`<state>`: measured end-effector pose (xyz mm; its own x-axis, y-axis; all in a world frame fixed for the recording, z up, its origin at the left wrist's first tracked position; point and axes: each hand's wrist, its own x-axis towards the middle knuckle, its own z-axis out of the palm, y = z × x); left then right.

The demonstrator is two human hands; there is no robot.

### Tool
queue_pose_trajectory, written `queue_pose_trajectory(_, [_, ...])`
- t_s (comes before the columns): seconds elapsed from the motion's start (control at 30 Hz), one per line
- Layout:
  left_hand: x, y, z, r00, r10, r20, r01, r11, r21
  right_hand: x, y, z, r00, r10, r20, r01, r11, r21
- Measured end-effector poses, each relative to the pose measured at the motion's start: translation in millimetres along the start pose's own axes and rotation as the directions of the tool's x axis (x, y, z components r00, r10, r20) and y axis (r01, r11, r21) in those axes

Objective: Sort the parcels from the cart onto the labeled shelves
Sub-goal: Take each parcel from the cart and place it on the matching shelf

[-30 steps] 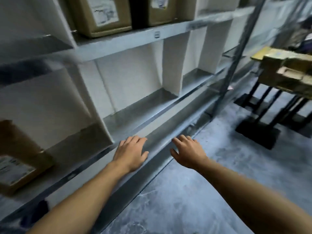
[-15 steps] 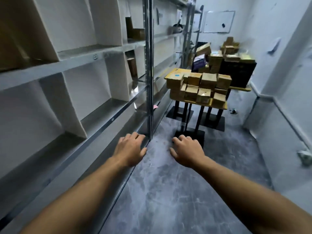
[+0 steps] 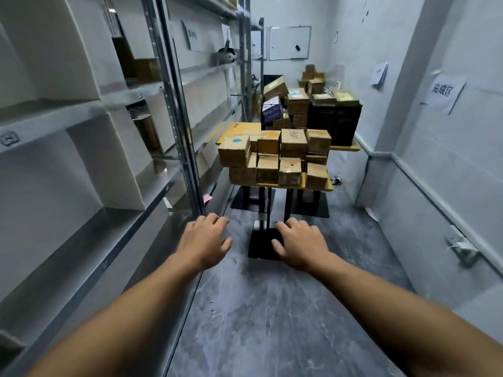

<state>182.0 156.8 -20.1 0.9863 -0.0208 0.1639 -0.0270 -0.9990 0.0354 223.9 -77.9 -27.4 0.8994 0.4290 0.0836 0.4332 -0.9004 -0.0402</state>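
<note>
While both arms reach forward, left hand (image 3: 203, 244) and right hand (image 3: 300, 245) hang relaxed, empty.

The left hand (image 3: 202, 242) and right hand (image 3: 299, 244) no longer hover over the shelf (image 3: 81, 235) ledge; their fingers now hang above the floor (image 3: 258, 308). The parcels (image 3: 275, 159), formerly far right of the fingertips, now stand straight ahead and nearer. A black base (image 3: 261, 246) now lies under the right fingers, and a post (image 3: 177, 110) rises just beyond the left ones.
</note>
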Motion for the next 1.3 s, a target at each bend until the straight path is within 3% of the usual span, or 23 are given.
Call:
queue_pose_trajectory(0.43, [213, -31, 34, 0.997, 0.068, 0.033, -0.068, 0.997, 0.023, 187, 58, 7, 0.994, 0.11, 0.025, -0.111, 0.993, 0.035])
queue_pose_trajectory(0.87, [395, -49, 66, 0.994, -0.109, 0.008, 0.108, 0.994, 0.011, 409, 125, 17, 0.997, -0.064, 0.038, 0.061, 0.996, 0.072])
queue_pose_trajectory(1.17, [477, -99, 82, 0.978, -0.207, 0.008, 0.207, 0.977, -0.044, 520, 121, 39, 0.986, -0.163, 0.018, 0.16, 0.979, 0.123])
queue_pose_trajectory(1.3, [523, -129, 95, 0.978, -0.211, -0.002, 0.21, 0.976, -0.049, 574, 110, 50, 0.988, -0.145, 0.047, 0.137, 0.981, 0.134])
